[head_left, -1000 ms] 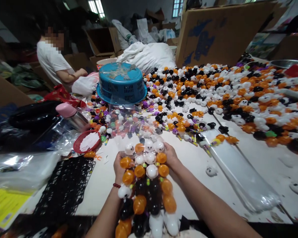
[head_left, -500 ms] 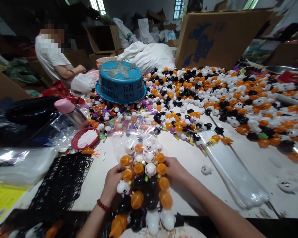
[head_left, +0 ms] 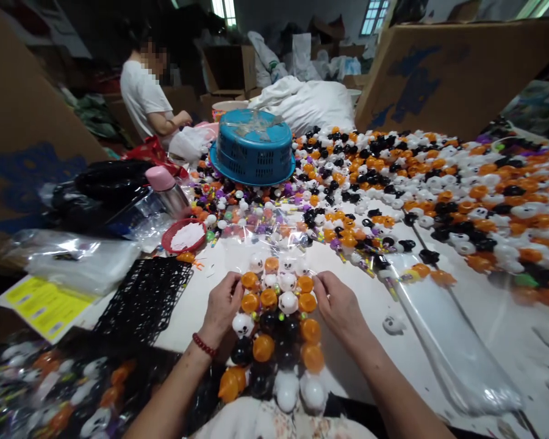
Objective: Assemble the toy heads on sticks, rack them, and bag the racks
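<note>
A clear plastic bag (head_left: pixel 268 299) packed with orange, white and black Halloween toy heads lies in front of me, its lower end over the table's near edge. Its see-through upper end stretches away over the table. My left hand (head_left: pixel 222 308), with a red bead bracelet at the wrist, pinches the bag's left side. On the opposite side, my right hand (head_left: pixel 338 305) has its fingers closed at the bag's edge. Some fingertips of both hands are hidden at the bag. Skull faces show on several of the white heads.
A large pile of loose toy heads (head_left: pixel 462 183) spreads across the back and right. Flat clear bags (head_left: pixel 462 341) lie at right. A blue basket (head_left: pixel 254 149), red dish (head_left: pixel 183 236), black mesh (head_left: pixel 144 299) and pink-capped bottle (head_left: pixel 167 189) stand or lie leftward. A person (head_left: pixel 146 97) works behind.
My view has swung left, so the surroundings sit further right in it. Both hands are still at the sides of the filled bag, which has barely moved relative to them.
</note>
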`<state>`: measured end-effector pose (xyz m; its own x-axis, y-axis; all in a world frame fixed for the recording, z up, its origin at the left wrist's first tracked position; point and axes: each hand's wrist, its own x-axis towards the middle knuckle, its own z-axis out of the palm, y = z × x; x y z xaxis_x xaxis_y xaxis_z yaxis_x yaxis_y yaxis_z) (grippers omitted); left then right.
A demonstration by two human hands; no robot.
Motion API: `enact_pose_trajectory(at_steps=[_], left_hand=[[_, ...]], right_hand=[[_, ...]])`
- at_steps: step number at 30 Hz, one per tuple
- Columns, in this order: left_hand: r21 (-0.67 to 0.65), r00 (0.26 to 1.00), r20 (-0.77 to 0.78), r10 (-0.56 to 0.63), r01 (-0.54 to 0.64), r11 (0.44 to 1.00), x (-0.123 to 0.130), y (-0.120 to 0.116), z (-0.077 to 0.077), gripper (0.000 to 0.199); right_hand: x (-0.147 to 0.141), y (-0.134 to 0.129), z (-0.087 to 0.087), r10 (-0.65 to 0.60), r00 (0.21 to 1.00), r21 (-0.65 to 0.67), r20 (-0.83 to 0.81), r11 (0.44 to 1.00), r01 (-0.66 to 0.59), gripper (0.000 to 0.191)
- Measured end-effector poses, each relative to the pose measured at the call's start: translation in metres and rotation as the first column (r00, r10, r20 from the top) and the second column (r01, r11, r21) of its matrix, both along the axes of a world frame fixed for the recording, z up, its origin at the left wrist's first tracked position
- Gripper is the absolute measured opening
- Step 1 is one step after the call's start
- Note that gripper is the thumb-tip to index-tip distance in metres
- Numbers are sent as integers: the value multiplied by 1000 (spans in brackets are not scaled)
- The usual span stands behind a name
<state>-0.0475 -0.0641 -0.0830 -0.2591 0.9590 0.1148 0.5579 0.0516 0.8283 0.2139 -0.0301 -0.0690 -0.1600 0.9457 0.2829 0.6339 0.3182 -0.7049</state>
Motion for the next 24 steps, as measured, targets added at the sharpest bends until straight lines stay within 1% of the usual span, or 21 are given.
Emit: enact_pose_trajectory(at_steps=[3, 6, 8, 10, 14, 17, 18, 20, 22, 23, 24], left_hand=[[-5, 999, 26, 35, -35, 999, 0, 4, 0, 22], [8, 996, 64, 59, -59, 998, -1, 12, 2, 32], [19, 995, 63, 75, -77, 997, -2, 17, 5, 37], [35, 997, 30, 76, -77, 996, -4, 19, 8, 38], [110, 987, -163, 13, 5, 994, -13, 15, 13, 34], [154, 952, -299, -62, 112, 982, -22, 13, 11, 24], [165, 940, -329, -93, 154, 974, -25, 14, 9, 19], [193, 921, -368, -130, 212, 958, -30, 17, 6, 9], [227, 915, -381, -133, 232, 946, -33, 21, 6, 23], [232, 911, -387, -144, 247, 941, -34, 24, 6, 30], [230, 904, -397, -159, 266, 936, -34, 26, 7, 32]], right_hand=[[0, 0, 2, -29, 999, -6, 19, 1000, 29, 28], [-2, 5, 5, -39, 999, -7, 32, 999, 40, 28], [-4, 7, 7, -39, 998, -3, 47, 999, 40, 29], [-5, 8, 8, -39, 997, 13, 72, 999, 39, 31], [-2, 5, 8, -21, 994, 40, 110, 999, 17, 37], [-3, 5, 8, 0, 996, 25, 92, 1000, -2, 41], [-5, 6, 9, -5, 997, 27, 80, 1000, 3, 39], [-9, 11, 12, -37, 998, 51, 42, 998, 35, 30], [-12, 17, 16, -64, 998, 101, 1, 993, 64, 21], [-14, 20, 19, -63, 998, 136, -4, 989, 63, 22], [-15, 23, 22, -49, 999, 170, 5, 984, 48, 21]])
